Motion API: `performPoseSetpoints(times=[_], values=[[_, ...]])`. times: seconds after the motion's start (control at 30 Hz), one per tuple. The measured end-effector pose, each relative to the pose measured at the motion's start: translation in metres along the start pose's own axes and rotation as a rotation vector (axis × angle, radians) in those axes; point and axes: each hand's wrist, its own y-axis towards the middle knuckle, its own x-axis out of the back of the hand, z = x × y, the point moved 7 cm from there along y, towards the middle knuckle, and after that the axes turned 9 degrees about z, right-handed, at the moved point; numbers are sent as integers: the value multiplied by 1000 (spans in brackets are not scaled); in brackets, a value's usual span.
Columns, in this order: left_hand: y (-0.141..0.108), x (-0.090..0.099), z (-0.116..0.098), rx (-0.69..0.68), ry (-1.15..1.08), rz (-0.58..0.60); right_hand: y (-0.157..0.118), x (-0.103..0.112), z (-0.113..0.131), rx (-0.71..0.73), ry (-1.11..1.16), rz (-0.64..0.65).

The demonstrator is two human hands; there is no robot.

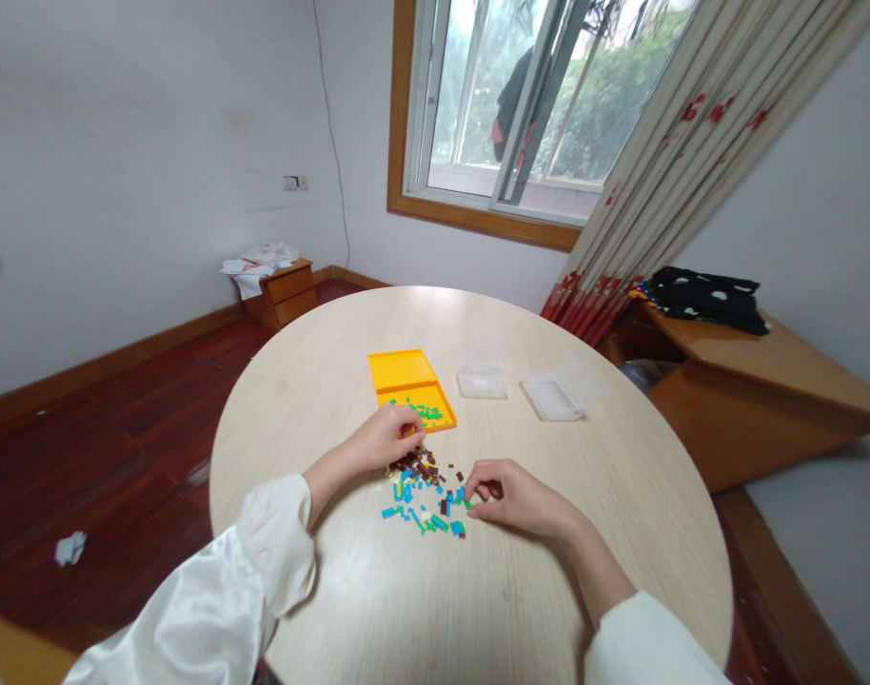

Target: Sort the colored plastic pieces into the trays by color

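On the round table (378,590) lies a loose spread of small building bricks (408,492) in blue, green, brown and pale yellow. My left hand (388,440) is over the brown bricks (425,466), by the front edge of an open yellow case (403,367). Its fingers are pinched together, and what they hold, if anything, is hidden. Green bricks (427,412) lie inside the case's near half. At the right side of the spread, my right hand (513,497) has thumb and fingertip closed on a small green brick (467,504).
Two clear plastic boxes (482,382) (552,398) with lids raised stand right of the yellow case. Beyond the table are a small cabinet with papers (289,290), a window and a long curtain (663,143). A tilted wooden desk (778,400) with dark cloth stands at right.
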Motion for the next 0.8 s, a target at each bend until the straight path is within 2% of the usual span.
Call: performPoseSetpoints(times=[0.1, 0.2, 0.27, 0.37, 0.43, 0.5, 0.63, 0.8], values=[[0, 0, 1, -3, -3, 1, 0, 0, 0, -3, 54, -4], [0, -2, -4, -58, -8, 29, 3, 2, -4, -16, 132, -72], [-1, -6, -12, -112, 1, 66, 7, 8, -7, -4, 150, -181], [-4, -16, -31, -162, 43, 100, 14, 22, -13, 21, 170, -430], [-7, -21, -43, -157, 84, 85, 18, 30, -18, 28, 198, -577], [-10, -29, -55, -147, 134, 86, 21, 34, -22, 39, 227, -664], [-11, -40, -64, -100, 234, 128, 22, 37, -23, 58, 249, -710], [-10, -49, -63, -85, 272, 184, 21, 36, -25, 56, 266, -709]])
